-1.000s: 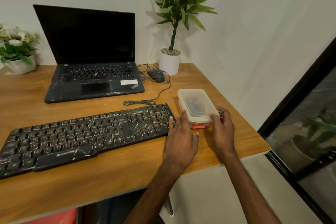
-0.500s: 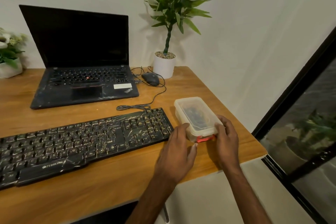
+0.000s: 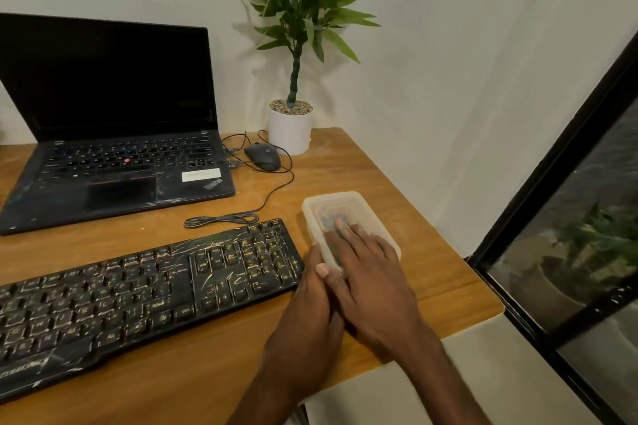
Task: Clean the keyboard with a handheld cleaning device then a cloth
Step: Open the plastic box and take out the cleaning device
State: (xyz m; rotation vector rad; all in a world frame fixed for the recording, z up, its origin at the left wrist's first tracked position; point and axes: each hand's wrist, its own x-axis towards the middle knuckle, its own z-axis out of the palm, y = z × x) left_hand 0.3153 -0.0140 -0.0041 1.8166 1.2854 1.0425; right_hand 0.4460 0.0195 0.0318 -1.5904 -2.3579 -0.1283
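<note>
A black keyboard streaked with pale dust lies across the front of the wooden desk. Right of it stands a translucent lidded plastic box with dark items inside that I cannot make out. My right hand lies flat on the box's lid, fingers spread. My left hand grips the box's near left corner, thumb pressed against its side. No cleaning device or cloth shows in the open.
An open black laptop sits at the back left, also dusty. A wired mouse and its coiled cable lie behind the keyboard. A potted plant stands by the wall. The desk's right edge borders a dark window frame.
My right hand moved from the box's right side onto its lid. My left hand slid closer to the near left corner. The view shifted right, and the red clasp is now covered.
</note>
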